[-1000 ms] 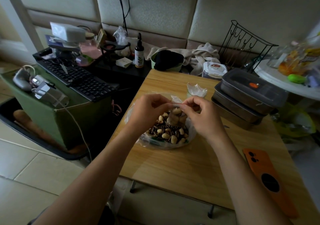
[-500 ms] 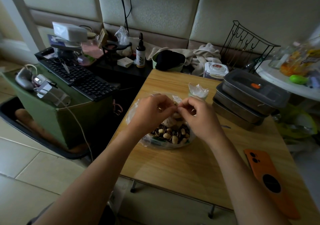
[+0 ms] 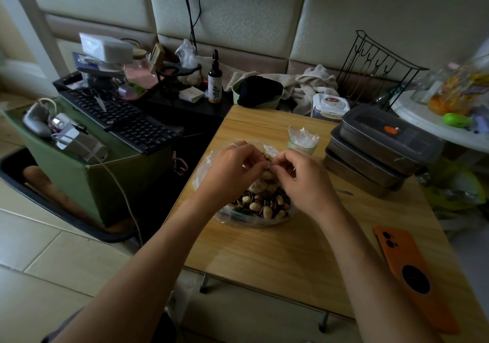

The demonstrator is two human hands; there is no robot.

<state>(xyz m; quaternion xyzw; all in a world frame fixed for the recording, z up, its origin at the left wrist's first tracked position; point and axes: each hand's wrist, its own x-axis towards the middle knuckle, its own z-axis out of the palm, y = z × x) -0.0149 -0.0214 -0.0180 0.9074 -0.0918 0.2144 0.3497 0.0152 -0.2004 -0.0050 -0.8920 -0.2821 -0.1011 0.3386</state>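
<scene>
A clear plastic bag (image 3: 206, 173) of peanuts and striped sunflower seeds (image 3: 264, 205) lies on the wooden table (image 3: 291, 250). Both my hands meet over it. My left hand (image 3: 232, 165) and my right hand (image 3: 299, 173) have curled fingers that pinch one small thing between their fingertips, likely a nut or seed; the thing itself is too small to make out. A ring shows on my left hand.
A small cup lined with plastic (image 3: 301, 141) stands behind the bag. Stacked dark lidded containers (image 3: 381, 147) sit at the right. An orange phone (image 3: 412, 276) lies near the table's right front edge. A keyboard (image 3: 124, 120) rests on a green box to the left.
My two hands have drawn closer together over the bag, fingertips now touching. The bag and the other things have stayed put.
</scene>
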